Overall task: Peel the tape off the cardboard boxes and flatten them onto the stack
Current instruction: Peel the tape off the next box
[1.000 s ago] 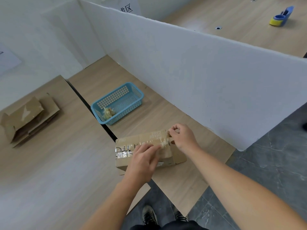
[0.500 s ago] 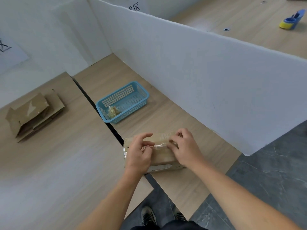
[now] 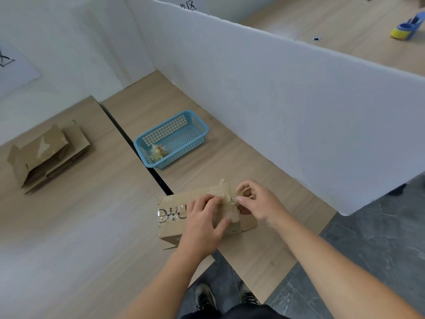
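Observation:
A small taped cardboard box (image 3: pixel 172 217) lies on the wooden table near the front edge. My left hand (image 3: pixel 204 224) grips the box across its top, thumb on the near side. My right hand (image 3: pixel 257 203) pinches a strip of clear tape (image 3: pixel 222 192) at the box's right end; the tape stands partly lifted off the top. At the far left lies the stack of flattened boxes (image 3: pixel 48 155).
A blue plastic basket (image 3: pixel 195 139) holding a wad of used tape (image 3: pixel 158 153) stands behind the box. A white partition wall (image 3: pixel 276 100) runs along the right. A dark gap (image 3: pixel 138 153) splits the two tabletops. A blue and yellow tape dispenser (image 3: pixel 407 28) lies beyond the partition.
Both hands shifted on the box; the right hand moved from flat on the top to pinching the tape at the right end, and a strip now stands lifted.

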